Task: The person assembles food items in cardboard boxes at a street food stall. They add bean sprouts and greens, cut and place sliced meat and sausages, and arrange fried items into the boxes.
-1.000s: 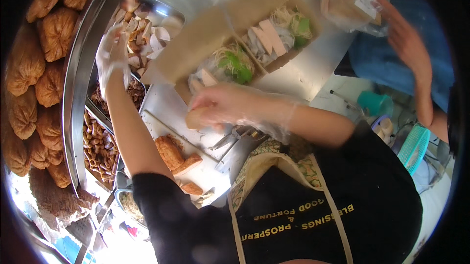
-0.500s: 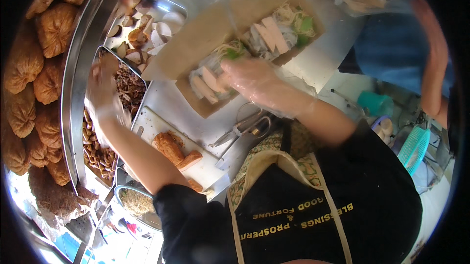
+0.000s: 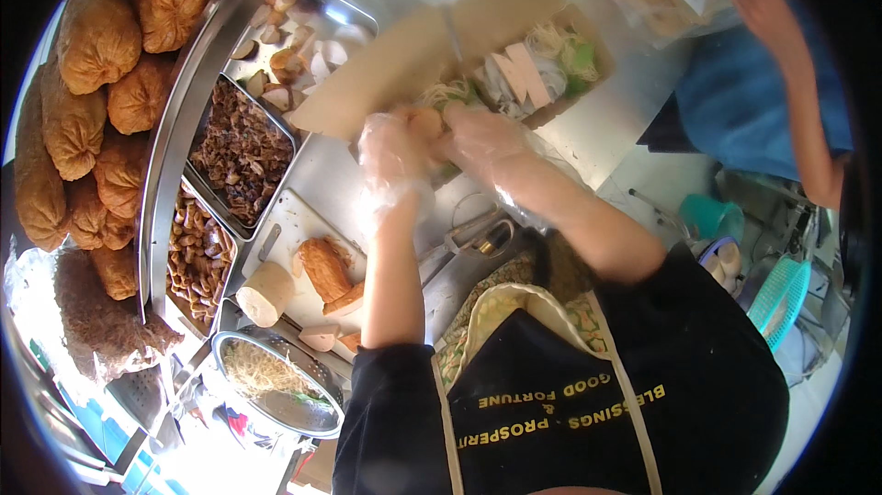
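Observation:
My left hand (image 3: 393, 153) and my right hand (image 3: 491, 141), both in clear plastic gloves, meet over the near cardboard box. Their fingers are curled in close together above its contents; what they pinch is hidden and slightly blurred. Pale thin noodles (image 3: 447, 92) show just beyond the fingertips. Behind my right hand, the second cardboard box (image 3: 595, 82) stands with its lid raised, filled with noodles, pale slices (image 3: 522, 75) and green leaf. A metal tray of dark brown shredded food (image 3: 241, 151) lies left of my left hand.
A white cutting board (image 3: 292, 224) carries a brown cooked piece (image 3: 323, 267); scissors (image 3: 482, 233) lie near my apron. Trays of cut pieces (image 3: 287, 63) and peanuts (image 3: 197, 261) sit left, beside a noodle colander (image 3: 271, 385) and brown rolls (image 3: 101, 36). Another person's arm (image 3: 795, 82) is at right.
My left hand has moved right, from the dark shredded food to the near box. My right hand has stayed at that box, shifting slightly right. The view has shifted a little.

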